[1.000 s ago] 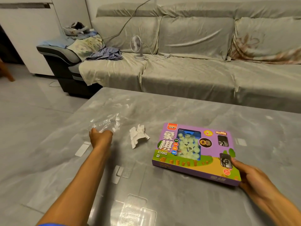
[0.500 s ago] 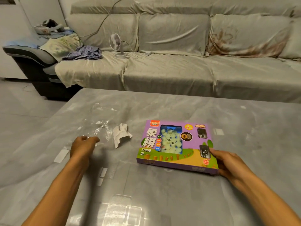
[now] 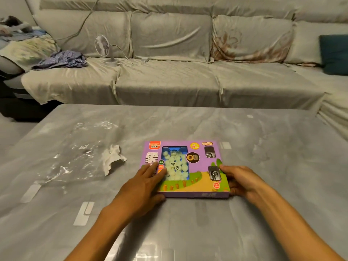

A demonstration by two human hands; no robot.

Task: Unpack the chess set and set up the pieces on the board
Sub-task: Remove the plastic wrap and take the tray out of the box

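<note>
Hands meet at a purple chess set box (image 3: 195,153) that lies flat on the grey table (image 3: 263,140), a little right of the middle and near the person. The left hand (image 3: 145,182) lies on the box's near left part, fingers straight and spread over the lid, reaching the edge of the clear window. Through that window pale round chess pieces (image 3: 174,165) show in a heap, some with dark marks on top. The right hand (image 3: 242,180) holds the box's right edge near the near corner: its thumb rests on the lid beside a small printed picture, and its fingers curl down round the side. The box is closed and its printed face points up.

Left of the box, apart from it, a crumpled white paper (image 3: 113,159) lies on the table. Just beside that paper, further left, spreads a clear plastic wrapper (image 3: 75,157), wrinkled and flat, touching or nearly touching the paper; which one cannot be told.

Beyond the far edge of the table stands a long sofa (image 3: 169,80) under a pale cover. On its seat at the left stands a small white fan (image 3: 102,47) with a cord running up over the backrest. Further left lies a bundle of striped cloth (image 3: 62,60). At the far right a dark teal cushion (image 3: 334,53) leans against the back.
</note>
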